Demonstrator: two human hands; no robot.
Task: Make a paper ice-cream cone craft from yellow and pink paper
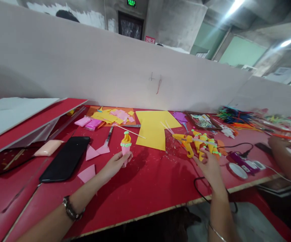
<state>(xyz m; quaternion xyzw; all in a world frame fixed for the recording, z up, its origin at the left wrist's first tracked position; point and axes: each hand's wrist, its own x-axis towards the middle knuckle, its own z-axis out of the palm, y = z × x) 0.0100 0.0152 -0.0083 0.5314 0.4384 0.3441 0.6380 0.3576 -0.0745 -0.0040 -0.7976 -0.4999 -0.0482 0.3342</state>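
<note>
Upright in my left hand (118, 162) is a small ice cream cone craft (126, 144), with a pink cone, an orange-yellow swirl and pale green trim; my fingers close round its lower part. My right hand (207, 160) reaches over the right side of the table, fingers apart, at the edge of a group of similar yellow and pink cones (211, 145). Just left of that group lies a yellow glue gun (187, 144). Between my hands, farther back, rests a sheet of yellow paper (151, 131).
A black phone (66, 159), pink paper pieces (87, 173) and a brush (108, 136) lie left. At right are a purple device (245, 164), a white round lid (237, 170), cables, pipe cleaners (236, 115) and another person's arm (284, 154). A partition stands behind.
</note>
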